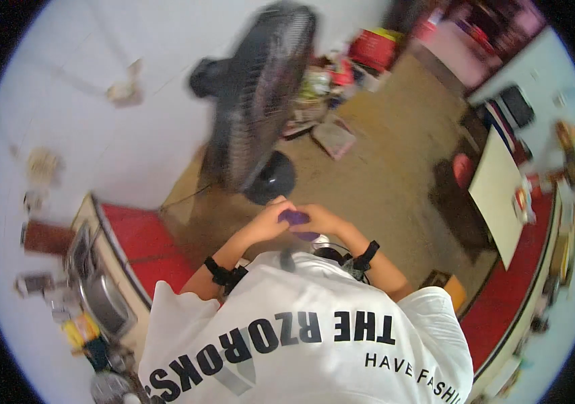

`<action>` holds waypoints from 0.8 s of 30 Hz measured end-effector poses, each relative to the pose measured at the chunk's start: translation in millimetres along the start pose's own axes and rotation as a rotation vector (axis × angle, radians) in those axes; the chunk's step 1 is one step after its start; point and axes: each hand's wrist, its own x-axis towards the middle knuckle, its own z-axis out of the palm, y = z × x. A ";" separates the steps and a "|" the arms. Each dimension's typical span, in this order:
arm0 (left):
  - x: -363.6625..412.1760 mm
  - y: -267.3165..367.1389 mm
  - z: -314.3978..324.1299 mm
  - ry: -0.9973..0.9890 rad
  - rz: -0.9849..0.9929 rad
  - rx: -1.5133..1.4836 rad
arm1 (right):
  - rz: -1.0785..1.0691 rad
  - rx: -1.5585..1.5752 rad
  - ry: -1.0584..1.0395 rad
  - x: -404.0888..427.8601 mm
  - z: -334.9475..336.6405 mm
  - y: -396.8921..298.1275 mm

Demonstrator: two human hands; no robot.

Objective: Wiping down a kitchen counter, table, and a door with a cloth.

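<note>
Both my hands meet in front of my chest around a small purple item, soft-looking and perhaps cloth; blur hides what it is. My left hand has its fingers closed on the item's left side. From the other side, my right hand grips it, with part of the purple showing below the fingers. Black straps with small devices sit on both forearms. Just beyond the hands is the round black base of a standing fan.
A counter with a metal sink and red front runs along the left. Boxes and bags are heaped beyond the fan. At the right, a pale board leans near another red-fronted counter. A cable lies on the brown floor.
</note>
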 end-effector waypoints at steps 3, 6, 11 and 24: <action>84.6 31.5 53.5 -0.095 0.191 0.040 | 0.093 0.099 0.176 -69.7 -52.2 35.0; 159.1 75.1 87.7 -0.109 0.263 -0.039 | 0.106 0.203 0.550 -117.3 -75.1 65.0; 266.6 101.9 137.5 -0.117 0.297 -0.256 | 0.322 0.551 0.804 -169.9 -123.4 81.0; 516.1 133.0 211.1 -0.869 -0.162 -0.750 | 0.009 1.165 1.548 -244.6 -310.9 147.6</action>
